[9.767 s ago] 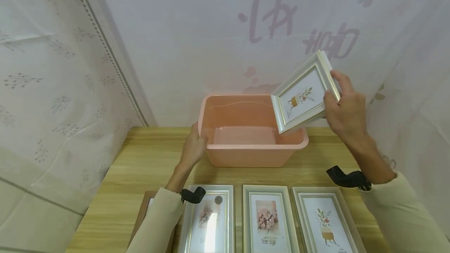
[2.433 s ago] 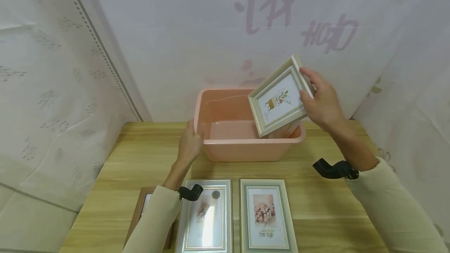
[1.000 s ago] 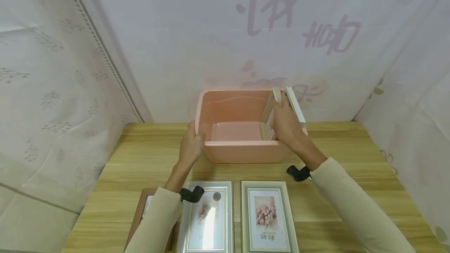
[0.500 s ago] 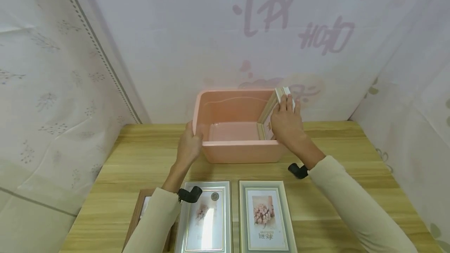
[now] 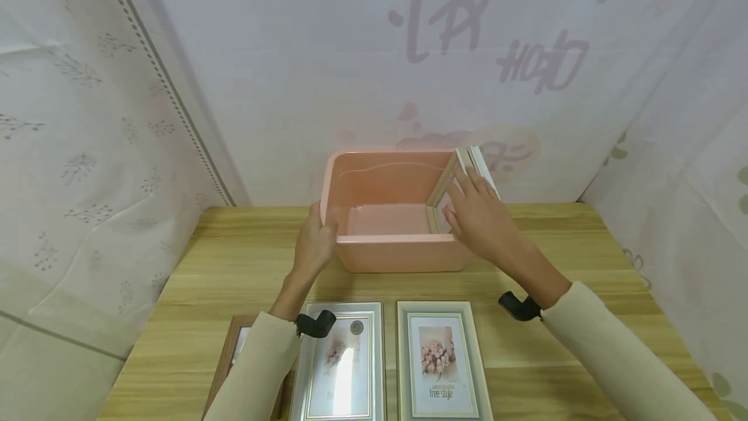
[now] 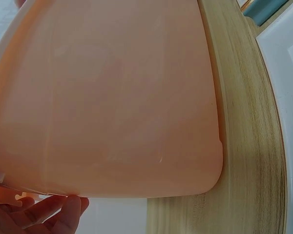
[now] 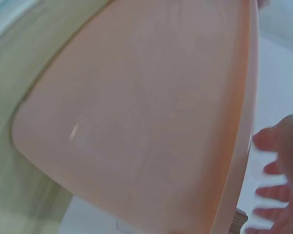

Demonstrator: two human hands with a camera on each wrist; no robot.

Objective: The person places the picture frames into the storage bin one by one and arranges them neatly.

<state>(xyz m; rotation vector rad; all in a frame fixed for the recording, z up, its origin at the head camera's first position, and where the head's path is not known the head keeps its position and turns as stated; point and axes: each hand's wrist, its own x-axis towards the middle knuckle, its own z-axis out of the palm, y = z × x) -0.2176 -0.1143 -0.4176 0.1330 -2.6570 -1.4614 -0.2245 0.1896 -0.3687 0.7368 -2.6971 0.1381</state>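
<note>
The pink plastic basin (image 5: 403,256) stands at the back of the wooden table. My left hand (image 5: 315,242) grips its left rim; in the left wrist view the curled fingers (image 6: 63,214) show under the basin's end. Two picture frames stand on edge, tilted, at the basin's right end. The inner, cream picture frame (image 5: 442,182) faces left, and the outer, white-edged picture frame (image 5: 482,162) is mostly hidden behind it and my right hand (image 5: 480,221). That hand has its fingers spread over the frames, holding nothing. The right wrist view shows them apart, beyond the basin rim (image 7: 244,146).
In front of the basin lie a silver picture frame (image 5: 376,369) with a round sticker and a cream picture frame (image 5: 403,369) with a flower print. A brown wooden picture frame (image 5: 224,359) is partly under my left sleeve. A patterned cloth (image 5: 292,83) hangs behind the table (image 5: 537,239).
The right-hand frame from the table went into the basin beside the one put in earlier. My right hand pushed the two together, then let go and drew slightly back. The left hand kept its grip.
</note>
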